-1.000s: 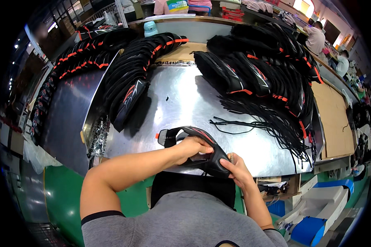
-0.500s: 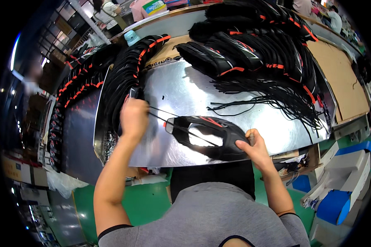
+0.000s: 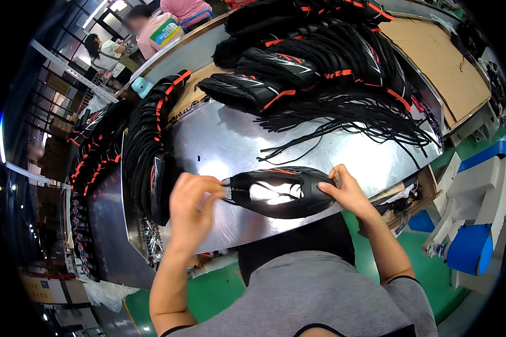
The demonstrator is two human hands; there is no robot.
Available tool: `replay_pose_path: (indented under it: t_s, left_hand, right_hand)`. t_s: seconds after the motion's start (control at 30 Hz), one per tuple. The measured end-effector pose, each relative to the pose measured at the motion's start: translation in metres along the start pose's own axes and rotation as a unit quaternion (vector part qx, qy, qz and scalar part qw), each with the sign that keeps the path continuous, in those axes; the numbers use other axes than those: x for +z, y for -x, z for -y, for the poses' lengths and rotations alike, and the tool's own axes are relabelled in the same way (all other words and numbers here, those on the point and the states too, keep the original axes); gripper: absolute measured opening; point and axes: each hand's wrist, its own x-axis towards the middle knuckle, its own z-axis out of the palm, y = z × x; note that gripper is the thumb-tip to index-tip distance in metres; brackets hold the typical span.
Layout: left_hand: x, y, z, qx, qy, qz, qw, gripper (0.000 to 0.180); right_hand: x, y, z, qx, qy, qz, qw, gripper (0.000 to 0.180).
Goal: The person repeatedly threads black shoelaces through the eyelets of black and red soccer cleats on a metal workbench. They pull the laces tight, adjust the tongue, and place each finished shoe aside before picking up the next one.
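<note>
Metal, smooth and glaring in patches, forms the tabletop (image 3: 219, 135) across the middle of the frame. At its near edge, in the lower centre, is a black shoe upper (image 3: 298, 208), a long, tapered oval with a soft-looking sheen, red and silver trim along its far side, and an open middle through which bright metal shows. Whether it touches the surface is hard to tell. The right hand (image 3: 349, 194), right of centre, is clamped on the upper's right end, thumb pressed on top, the other fingers partly hidden. The left hand (image 3: 192, 210) is at the upper's left end, its fingers bent and blurred; whether they pinch the tip cannot be told.

Thin, matte black cords (image 3: 348, 122) spread in a loose tangle above the right hand. Behind them, across the top of the frame, a bulky nested row of black uppers (image 3: 331, 76) curves along, edged in orange-red. A narrower, ribbed-looking stack (image 3: 146, 132) bends down left of centre. Flat, tan cardboard (image 3: 438, 70) lies at upper right; smooth green floor (image 3: 216, 283) shows at the bottom.
</note>
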Motion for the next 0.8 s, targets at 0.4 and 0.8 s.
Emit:
replay_pose_path:
  t_s: [0.4, 0.8]
  left_hand:
    - [0.089, 0.029, 0.025, -0.339, 0.375, 0.048, 0.861, 0.006]
    - [0.083, 0.026, 0.02, -0.376, 0.443, 0.018, 0.813, 0.006]
  right_hand:
    - [0.053, 0.009, 0.043, -0.219, 0.262, -0.071, 0.937, 0.029]
    - [0.049, 0.001, 0.027, -0.068, -0.065, -0.006, 0.996, 0.014]
